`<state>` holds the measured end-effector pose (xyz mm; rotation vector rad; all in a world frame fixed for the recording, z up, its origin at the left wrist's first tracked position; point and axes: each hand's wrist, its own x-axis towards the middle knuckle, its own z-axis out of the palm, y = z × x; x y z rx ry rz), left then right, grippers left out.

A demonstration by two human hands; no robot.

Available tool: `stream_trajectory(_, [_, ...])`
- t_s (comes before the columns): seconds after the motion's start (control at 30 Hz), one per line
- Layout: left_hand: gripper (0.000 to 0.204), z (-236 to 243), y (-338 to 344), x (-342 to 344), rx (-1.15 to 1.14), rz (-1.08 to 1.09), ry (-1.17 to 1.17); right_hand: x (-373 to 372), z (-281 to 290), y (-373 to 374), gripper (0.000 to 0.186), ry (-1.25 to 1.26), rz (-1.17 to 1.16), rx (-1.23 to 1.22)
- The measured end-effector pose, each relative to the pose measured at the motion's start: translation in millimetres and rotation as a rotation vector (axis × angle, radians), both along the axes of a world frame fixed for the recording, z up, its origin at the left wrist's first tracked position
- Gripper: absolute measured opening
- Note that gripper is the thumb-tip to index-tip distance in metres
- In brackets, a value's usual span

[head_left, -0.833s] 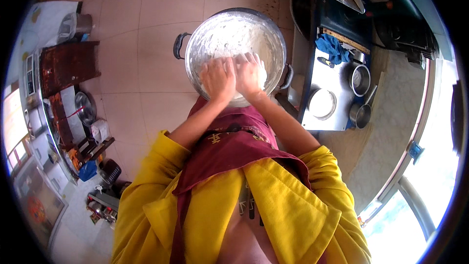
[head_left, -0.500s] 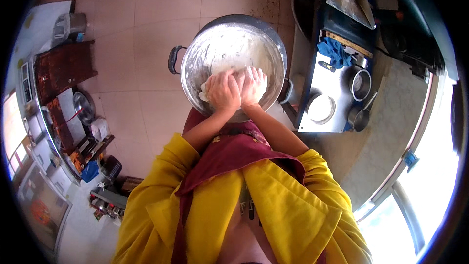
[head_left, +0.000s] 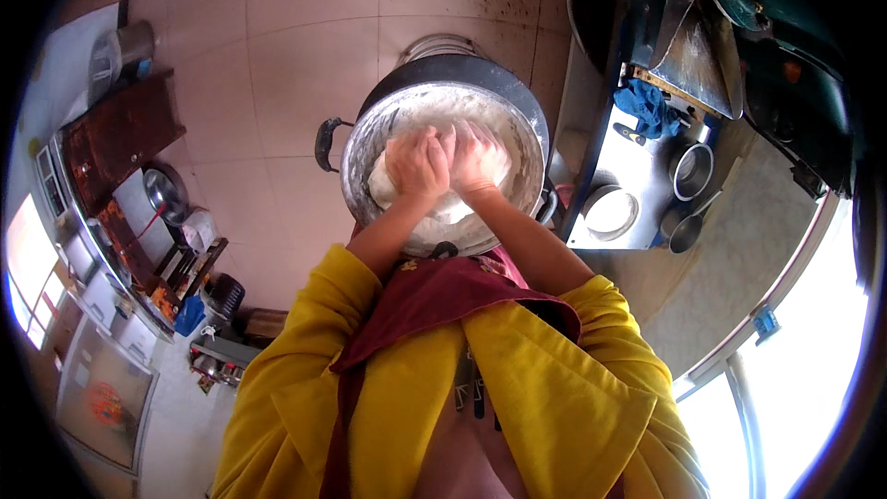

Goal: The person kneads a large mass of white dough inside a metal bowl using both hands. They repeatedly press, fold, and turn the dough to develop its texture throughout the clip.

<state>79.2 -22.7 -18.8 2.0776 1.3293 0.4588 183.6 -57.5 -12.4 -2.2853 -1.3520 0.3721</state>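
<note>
A large metal pot (head_left: 443, 102) with black side handles is tilted against the front of my maroon apron (head_left: 434, 286), its inside smeared with white flour. In it lies a pale lump of dough (head_left: 383, 187). My left hand (head_left: 416, 162) presses on the dough with its fingers curled, and my right hand (head_left: 476, 159) grips it right beside, knuckles bent over it. The two hands nearly touch at the middle of the pot.
A steel worktop (head_left: 628, 226) on the right holds a blue cloth (head_left: 647, 111), a round steel pan (head_left: 610, 210) and several pots. A brown cabinet (head_left: 129, 115) and a steel bowl (head_left: 164, 194) are at the left. Tiled floor (head_left: 277, 83) lies around the pot.
The pot has shifted and tilted, showing more of its dark far side. My hands moved down toward me, then slightly back up, still on the dough. The head view has shifted a little.
</note>
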Motion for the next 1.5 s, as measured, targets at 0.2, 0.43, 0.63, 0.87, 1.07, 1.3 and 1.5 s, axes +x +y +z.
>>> stream_trajectory(0.2, [0.032,-15,13,2,0.080,-0.016,0.027,3,-7,12,0.021,0.043,-0.040,-0.102])
stream_trajectory(0.43, [0.032,-22,21,6,0.116,-0.003,0.077,2,-18,16,0.035,-0.003,-0.113,-0.157])
stream_trajectory(0.63, [0.034,-15,32,20,0.189,0.077,0.057,5,-7,28,0.046,0.025,-0.242,-0.196])
stream_trajectory(0.87, [0.058,1,31,18,-0.120,0.068,0.219,26,0,24,0.049,0.368,-0.319,-0.270])
stream_trajectory(1.07, [0.052,16,37,-38,-0.399,-0.197,0.023,38,10,-28,0.027,0.069,-0.029,-0.166])
stream_trajectory(1.3, [0.057,56,-8,-85,-0.168,-0.413,0.299,15,-18,-38,0.025,-0.229,-0.017,0.012])
stream_trajectory(1.5, [0.077,74,-26,-119,-0.022,-0.700,0.397,18,-4,-21,0.033,-0.097,0.137,-0.123])
